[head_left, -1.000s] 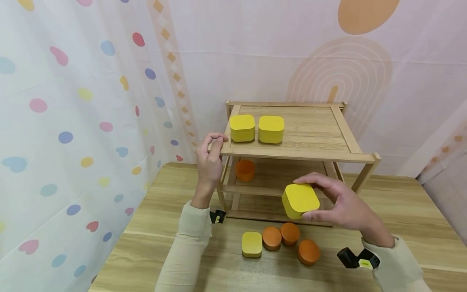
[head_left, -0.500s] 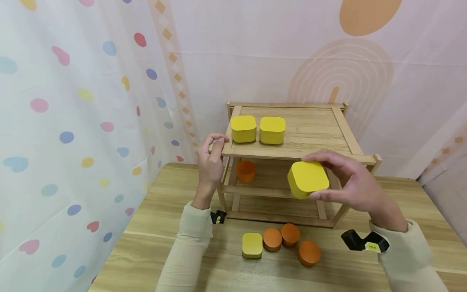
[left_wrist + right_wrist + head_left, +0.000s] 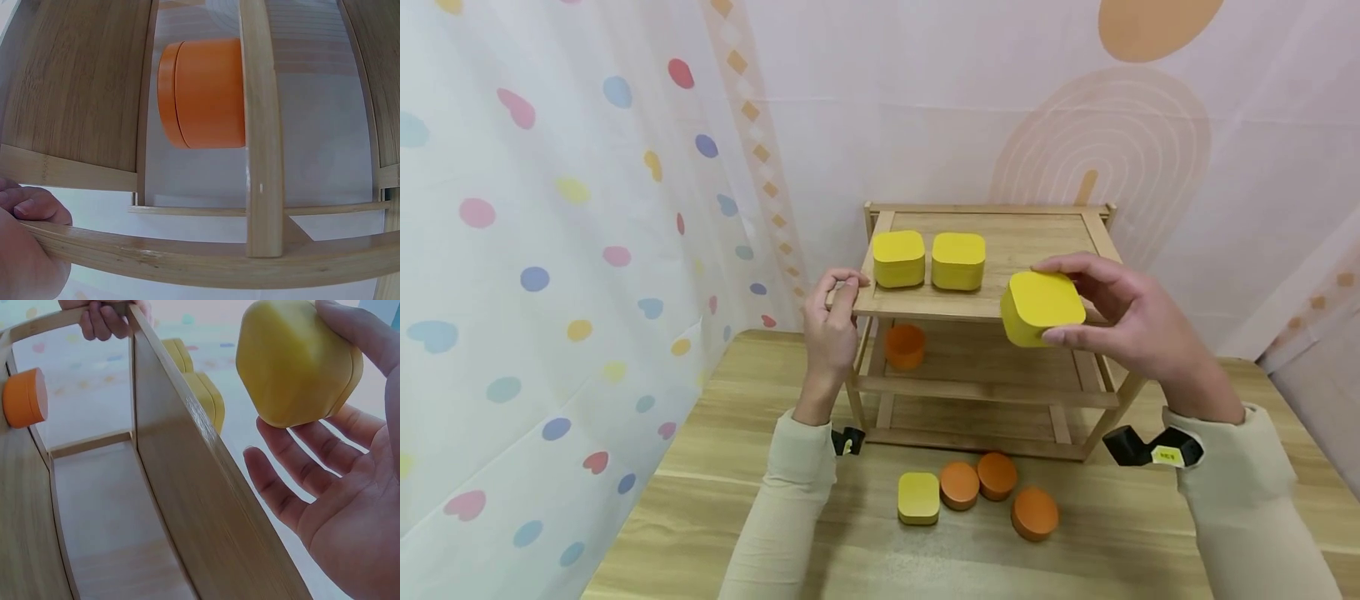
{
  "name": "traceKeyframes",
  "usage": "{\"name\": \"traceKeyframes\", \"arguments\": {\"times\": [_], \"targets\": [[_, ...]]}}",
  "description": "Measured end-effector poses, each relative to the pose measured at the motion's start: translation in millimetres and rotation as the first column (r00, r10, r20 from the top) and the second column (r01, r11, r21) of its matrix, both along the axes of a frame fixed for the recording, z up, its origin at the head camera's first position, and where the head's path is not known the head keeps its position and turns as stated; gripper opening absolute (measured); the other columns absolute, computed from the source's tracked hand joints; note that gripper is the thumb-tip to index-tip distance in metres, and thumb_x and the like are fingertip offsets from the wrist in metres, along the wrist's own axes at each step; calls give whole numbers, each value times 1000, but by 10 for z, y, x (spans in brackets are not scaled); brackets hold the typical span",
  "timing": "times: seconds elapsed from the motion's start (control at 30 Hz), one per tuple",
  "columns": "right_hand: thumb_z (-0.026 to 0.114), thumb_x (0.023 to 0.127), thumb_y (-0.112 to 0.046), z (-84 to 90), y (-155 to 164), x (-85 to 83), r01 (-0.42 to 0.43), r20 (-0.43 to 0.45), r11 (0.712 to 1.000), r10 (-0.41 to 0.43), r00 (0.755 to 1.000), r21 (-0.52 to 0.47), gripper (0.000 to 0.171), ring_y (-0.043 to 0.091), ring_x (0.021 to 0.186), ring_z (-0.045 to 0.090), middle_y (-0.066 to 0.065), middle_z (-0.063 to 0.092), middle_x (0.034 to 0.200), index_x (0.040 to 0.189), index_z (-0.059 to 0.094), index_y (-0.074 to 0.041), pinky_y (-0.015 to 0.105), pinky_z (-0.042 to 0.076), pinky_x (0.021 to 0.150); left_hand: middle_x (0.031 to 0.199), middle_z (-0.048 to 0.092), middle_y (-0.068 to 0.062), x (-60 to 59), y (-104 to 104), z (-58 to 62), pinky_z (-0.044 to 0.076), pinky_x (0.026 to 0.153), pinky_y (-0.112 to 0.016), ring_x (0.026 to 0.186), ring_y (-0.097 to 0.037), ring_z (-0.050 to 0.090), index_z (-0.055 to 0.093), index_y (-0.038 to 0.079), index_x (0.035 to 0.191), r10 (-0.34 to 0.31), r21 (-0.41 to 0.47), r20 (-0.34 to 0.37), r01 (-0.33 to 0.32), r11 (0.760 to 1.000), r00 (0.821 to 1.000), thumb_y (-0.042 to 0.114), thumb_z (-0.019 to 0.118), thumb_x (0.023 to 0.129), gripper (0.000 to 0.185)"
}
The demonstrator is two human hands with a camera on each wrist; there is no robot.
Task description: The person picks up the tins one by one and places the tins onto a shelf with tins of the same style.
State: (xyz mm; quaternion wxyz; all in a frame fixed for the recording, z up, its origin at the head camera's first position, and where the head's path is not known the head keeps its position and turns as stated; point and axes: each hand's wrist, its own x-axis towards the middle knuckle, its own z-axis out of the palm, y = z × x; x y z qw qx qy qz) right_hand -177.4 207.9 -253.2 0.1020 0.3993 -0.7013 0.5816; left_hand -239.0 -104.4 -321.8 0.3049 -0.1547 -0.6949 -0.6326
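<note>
A yellow square tin with rounded corners (image 3: 1043, 307) is pinched between the thumb and fingers of my right hand (image 3: 1131, 321), slightly tilted, in front of the top board's front edge. In the right wrist view the tin (image 3: 297, 362) shows its underside and lid seam. My left hand (image 3: 832, 321) grips the front left corner of the wooden rack (image 3: 1000, 315). Two matching yellow tins (image 3: 898, 260) stand side by side on the top board, just right of that hand. An orange round tin (image 3: 206, 94) sits on the middle shelf at its left end.
On the table before the rack (image 3: 985, 450) lie one smaller-looking yellow tin (image 3: 918, 498) and three orange round tins (image 3: 1034, 514). A patterned curtain (image 3: 925, 125) hangs behind and to the left. Wrist cameras (image 3: 1153, 447) sit at both cuffs.
My right hand has lifted the yellow tin from before the lower shelves up to the height of the top board, moving slightly right. The left hand stays on the rack's corner.
</note>
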Motion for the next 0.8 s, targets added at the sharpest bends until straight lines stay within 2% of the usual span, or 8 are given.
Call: {"name": "traceKeyframes", "arguments": {"times": [0.17, 0.37, 0.47, 0.6, 0.7, 0.8], "targets": [[68, 77, 22, 62, 10, -40, 80, 75, 996, -81, 994, 26, 58, 18, 91, 56, 8, 62, 121, 130, 57, 4, 18, 48, 81, 51, 37, 2, 1, -9, 11, 24, 38, -25, 40, -15, 27, 65, 3, 94, 1, -4, -2, -1, 1000, 1000, 18, 45, 101, 26], [69, 84, 12, 116, 11, -111, 133, 128, 989, -140, 982, 66, 52, 18, 91, 58, 7, 61, 121, 132, 58, -4, 17, 50, 78, 51, 37, 3, 1, -21, 11, 24, 38, -25, 40, -14, 27, 65, 3, 95, 6, -5, 2, -6, 1000, 1000, 18, 45, 101, 26], [70, 85, 7, 130, 9, -147, 190, 129, 976, -203, 971, 105, 51, 18, 93, 58, 5, 60, 122, 133, 58, -6, 16, 50, 80, 51, 38, 3, 4, -23, 2, 24, 39, -25, 40, -14, 27, 65, 3, 94, 8, -8, 1, -8, 1000, 1000, 18, 45, 101, 26], [72, 86, 0, 152, -8, -182, 273, 147, 949, -296, 944, 160, 51, 20, 98, 58, 2, 58, 125, 134, 57, -9, 16, 49, 83, 52, 37, 3, 3, -26, -8, 24, 40, -25, 42, -14, 27, 65, 3, 94, 12, -9, 4, -12, 1000, 1000, 18, 45, 101, 26], [73, 87, -4, 161, -17, -207, 299, 170, 935, -331, 928, 188, 51, 21, 98, 59, 2, 56, 125, 135, 57, -12, 16, 49, 82, 53, 37, 3, 0, -26, -9, 24, 40, -25, 42, -14, 27, 65, 3, 95, 10, -8, 4, -10, 1000, 1000, 18, 45, 101, 26], [74, 86, -5, 159, -24, -237, 304, 173, 931, -339, 925, 201, 51, 21, 97, 58, 1, 56, 124, 134, 58, -12, 17, 49, 81, 53, 38, 2, 0, -27, -12, 24, 40, -25, 41, -14, 27, 65, 3, 95, 11, -10, 3, -11, 1000, 1000, 18, 45, 101, 26]]}}
